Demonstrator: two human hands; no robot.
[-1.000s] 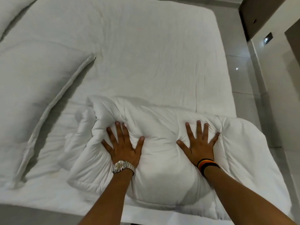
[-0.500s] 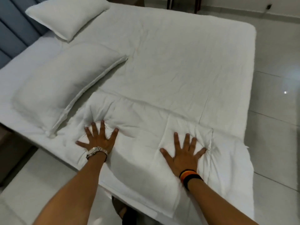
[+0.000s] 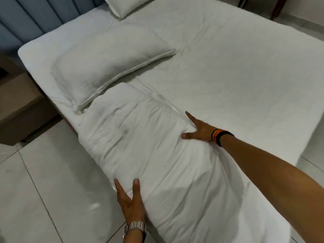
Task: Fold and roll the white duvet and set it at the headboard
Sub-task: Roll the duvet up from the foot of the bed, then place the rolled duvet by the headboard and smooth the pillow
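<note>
The white duvet (image 3: pixel 149 142) lies folded into a long thick band along the near edge of the bed, its far end beside a pillow. My left hand (image 3: pixel 130 200) is flat against the band's outer side at the bed's edge, fingers straight, a metal watch on the wrist. My right hand (image 3: pixel 198 128) presses the band's inner edge with fingers spread; striped bands circle that wrist. The blue padded headboard (image 3: pixel 29 20) stands at the upper left, apart from the duvet.
A large white pillow (image 3: pixel 108 62) lies just beyond the duvet's far end, a second pillow (image 3: pixel 128 6) near the headboard. The white mattress sheet (image 3: pixel 236 67) spreads to the right. Pale floor tiles (image 3: pixel 52 190) and a brown bedside unit (image 3: pixel 17 109) lie to the left.
Both hands have left the top of the duvet: the left now lies against its outer side, the right at its inner edge. The duvet looks flatter and longer, and my view has swung left.
</note>
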